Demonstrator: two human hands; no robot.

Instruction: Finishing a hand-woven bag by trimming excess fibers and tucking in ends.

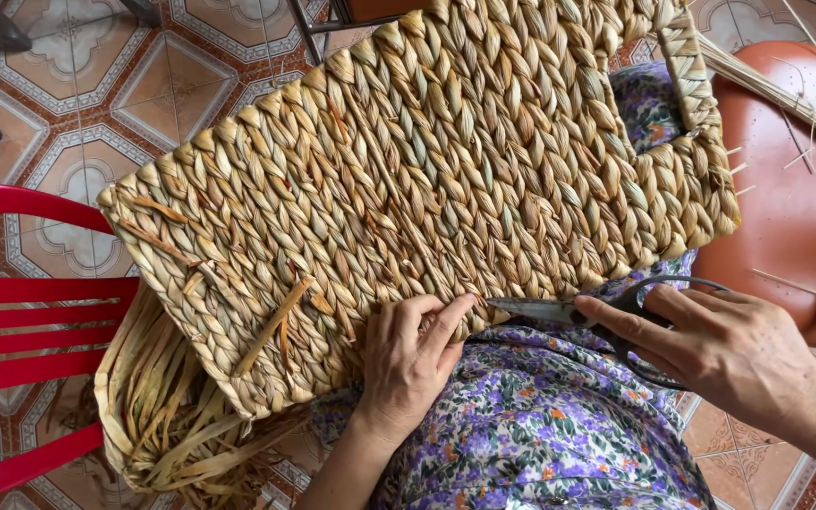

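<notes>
Two hands work at the lower edge of a woven straw basket [427, 179], which lies tilted across the person's lap on a purple flowered cloth [540, 425]. The left hand [408, 364] rests flat on the weave, its fingers [446, 316] close together and pressing the braids. The right hand [710, 345] holds scissors [569, 312]; its fingers go through the dark handles, and the blades, almost closed, point at the left fingertips. Loose straw strips [162, 406] lie under the basket, beside a red chair [30, 302].
</notes>
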